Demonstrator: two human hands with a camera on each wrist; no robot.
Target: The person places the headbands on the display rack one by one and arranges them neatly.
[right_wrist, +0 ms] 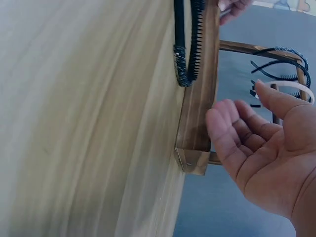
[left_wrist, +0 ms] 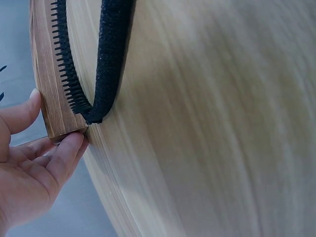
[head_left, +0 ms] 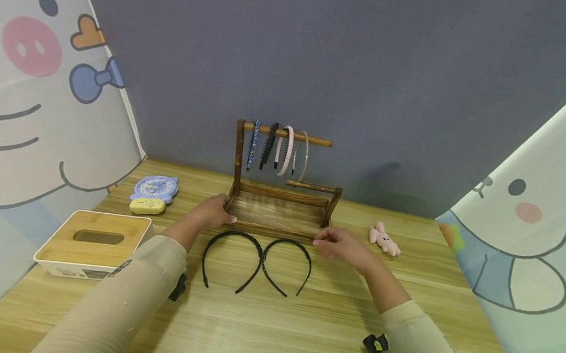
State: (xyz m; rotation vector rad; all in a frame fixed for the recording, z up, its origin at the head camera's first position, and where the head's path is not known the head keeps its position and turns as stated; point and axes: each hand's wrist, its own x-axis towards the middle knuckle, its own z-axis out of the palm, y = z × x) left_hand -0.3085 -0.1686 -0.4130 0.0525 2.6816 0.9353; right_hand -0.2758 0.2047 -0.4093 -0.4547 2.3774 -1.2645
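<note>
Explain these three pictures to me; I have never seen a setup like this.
There is no machine here, only a person's two bare hands. The wide picture comes from a camera on the head, looking forward and down. The other two come from cameras on each wrist, close to that hand's work.

On the table stands a wooden rack, with several headbands hanging from its bar. In front lie two black headbands. To the left are a box and a clock; to the right, a pink toy.

The left hand grips a corner of the rack. The right hand is by the opposite corner, holding nothing.
</note>
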